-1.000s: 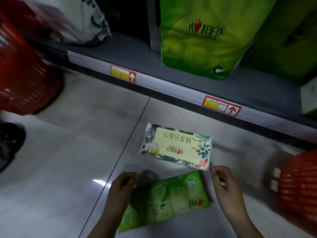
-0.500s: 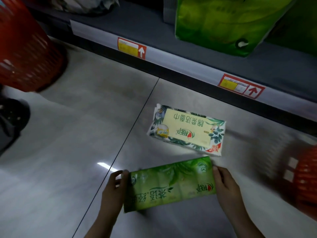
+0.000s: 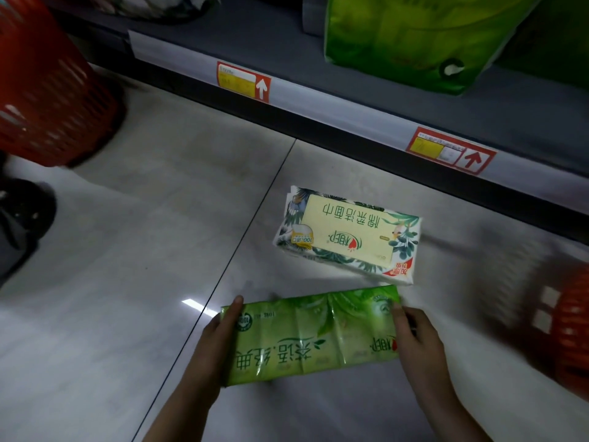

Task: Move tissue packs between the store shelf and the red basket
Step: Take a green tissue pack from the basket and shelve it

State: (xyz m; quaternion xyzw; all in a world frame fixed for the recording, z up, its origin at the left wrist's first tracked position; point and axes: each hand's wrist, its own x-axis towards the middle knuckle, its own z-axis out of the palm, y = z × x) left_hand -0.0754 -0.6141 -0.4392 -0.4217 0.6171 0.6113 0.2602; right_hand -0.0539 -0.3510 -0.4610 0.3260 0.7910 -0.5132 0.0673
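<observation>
A long green tissue pack (image 3: 310, 336) is held by both ends just above the floor. My left hand (image 3: 212, 342) grips its left end, my right hand (image 3: 414, 336) grips its right end. Just beyond it a white and yellow tissue pack (image 3: 347, 236) with leaf print lies flat on the tiles. One red basket (image 3: 41, 90) stands at the far left on the floor. Another red basket (image 3: 570, 330) shows blurred at the right edge. The grey store shelf (image 3: 287, 43) runs along the top.
A large green bag of tissue (image 3: 404, 36) stands on the shelf at upper right, a white patterned bag (image 3: 165, 4) at upper left. Red and yellow price tags (image 3: 243, 81) sit on the shelf's front rail. A dark shoe (image 3: 22, 218) is at the left edge.
Both hands closed on the ends of the green pack and raised it off the floor, turning it more level. The view tilted down, so the shelf sits higher in frame.
</observation>
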